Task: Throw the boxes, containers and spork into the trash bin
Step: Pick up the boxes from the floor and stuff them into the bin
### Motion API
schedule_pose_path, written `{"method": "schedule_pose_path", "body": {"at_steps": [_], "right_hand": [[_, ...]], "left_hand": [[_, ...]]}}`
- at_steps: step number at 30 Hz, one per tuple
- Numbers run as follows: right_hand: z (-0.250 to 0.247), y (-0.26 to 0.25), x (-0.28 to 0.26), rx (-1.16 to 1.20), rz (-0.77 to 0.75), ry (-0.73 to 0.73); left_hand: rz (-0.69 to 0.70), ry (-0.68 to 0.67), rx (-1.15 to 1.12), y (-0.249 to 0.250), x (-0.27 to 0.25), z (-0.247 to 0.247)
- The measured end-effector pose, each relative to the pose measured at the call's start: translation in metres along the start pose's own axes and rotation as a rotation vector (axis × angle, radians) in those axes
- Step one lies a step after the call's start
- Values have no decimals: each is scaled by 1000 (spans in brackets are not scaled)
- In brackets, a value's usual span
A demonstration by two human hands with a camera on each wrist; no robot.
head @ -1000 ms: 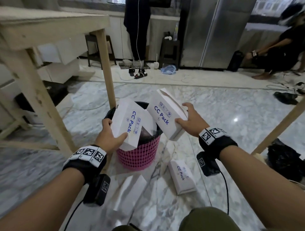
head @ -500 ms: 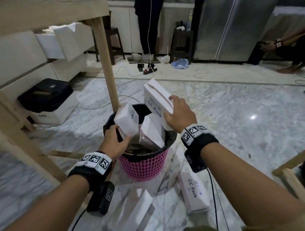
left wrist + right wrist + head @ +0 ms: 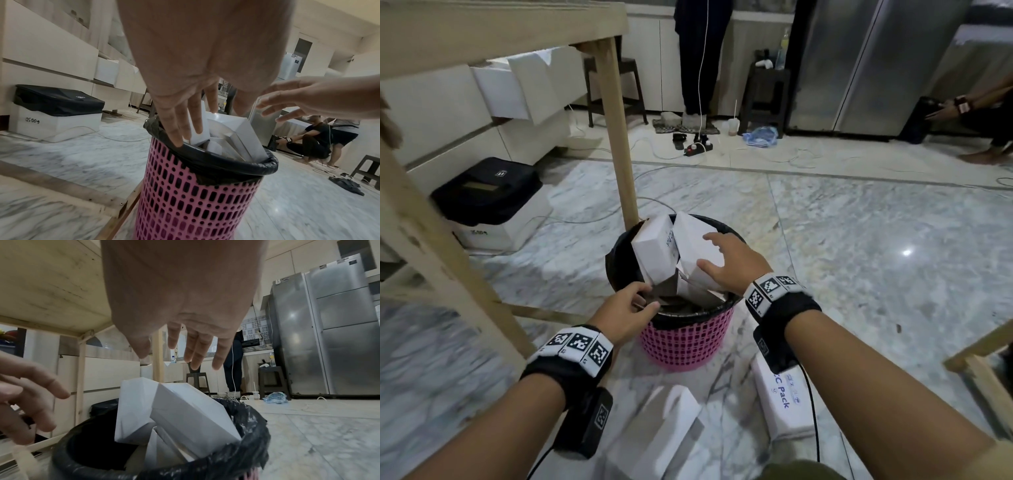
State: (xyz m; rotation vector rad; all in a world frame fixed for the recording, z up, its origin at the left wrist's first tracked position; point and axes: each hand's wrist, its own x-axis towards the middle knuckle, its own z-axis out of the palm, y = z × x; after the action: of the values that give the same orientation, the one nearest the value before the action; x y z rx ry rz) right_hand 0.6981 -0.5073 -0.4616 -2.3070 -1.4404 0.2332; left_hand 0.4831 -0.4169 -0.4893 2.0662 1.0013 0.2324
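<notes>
A pink mesh trash bin (image 3: 685, 346) with a black liner (image 3: 224, 164) stands on the marble floor. Two white "CC Pack" boxes lean in its mouth: the left box (image 3: 654, 250) and the right box (image 3: 695, 250), also the right box (image 3: 191, 418). My left hand (image 3: 626, 308) hovers at the bin's near rim with straight fingers (image 3: 179, 126), holding nothing. My right hand (image 3: 726, 263) floats just above the right box with spread fingers (image 3: 197, 352), empty. Another "CC Pack" box (image 3: 784, 401) and a white container (image 3: 664, 428) lie on the floor in front of the bin.
A wooden table leg (image 3: 619, 137) stands right behind the bin, its frame (image 3: 431, 240) at left. A black-covered white box (image 3: 493, 205) sits at left. Cables and a power strip (image 3: 698, 148) lie further back. A person crouches at far right (image 3: 989, 113); a fridge (image 3: 859, 61) behind.
Both hands lowered the two white boxes into the bin and let go of them. The fingers are now spread above the boxes.
</notes>
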Motion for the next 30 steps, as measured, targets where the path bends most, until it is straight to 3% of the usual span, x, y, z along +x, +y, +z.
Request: {"method": "schedule_pose_path", "body": {"at_steps": [11,18,22,30], "right_hand": [[10,29,-104,60,144,8],[71,92,-174,62,376,-138],[113,129,-200,120,527,-181],[186,185,-213,71,730,-248]], "left_hand": [[50,-71,33,-23,-46,33],[-17,-225,82,-71,-62,99],[-134,-315,178,-102,-68,133],[-218,-318,308,-139,-64,180]]}}
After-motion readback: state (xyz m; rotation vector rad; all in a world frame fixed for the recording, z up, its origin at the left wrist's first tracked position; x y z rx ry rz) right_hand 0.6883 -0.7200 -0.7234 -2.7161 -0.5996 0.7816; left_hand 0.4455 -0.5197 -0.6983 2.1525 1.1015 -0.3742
